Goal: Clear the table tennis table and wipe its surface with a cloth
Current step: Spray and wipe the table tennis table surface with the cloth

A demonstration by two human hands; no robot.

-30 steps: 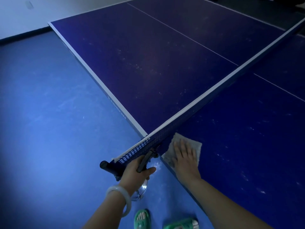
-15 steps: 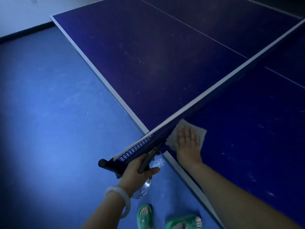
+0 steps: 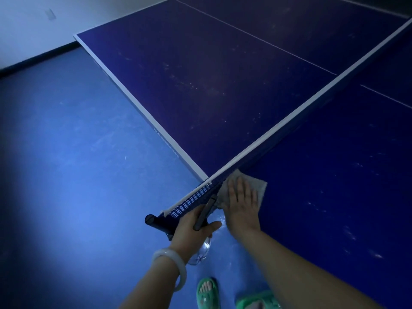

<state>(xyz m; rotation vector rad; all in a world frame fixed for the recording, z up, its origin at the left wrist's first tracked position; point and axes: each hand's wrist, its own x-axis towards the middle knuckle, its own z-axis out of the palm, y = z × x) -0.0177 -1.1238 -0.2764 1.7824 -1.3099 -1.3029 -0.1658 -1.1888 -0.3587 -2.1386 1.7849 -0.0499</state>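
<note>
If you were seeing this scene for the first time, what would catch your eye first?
The right hand pressing a pale cloth flat on the dark blue table, right beside the net. Next to it, the left hand grips the net's clamp at the table edge, a pale bangle on its wrist.

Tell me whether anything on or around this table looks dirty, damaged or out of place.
Pale specks and smudges dot the table on both sides of the net, so it looks dusty. A clear round object lies on the floor beneath the left hand; what it is cannot be told. No damage shows.

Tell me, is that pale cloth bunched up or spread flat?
Spread flat: the pale cloth lies under the right hand, corners showing.
</note>
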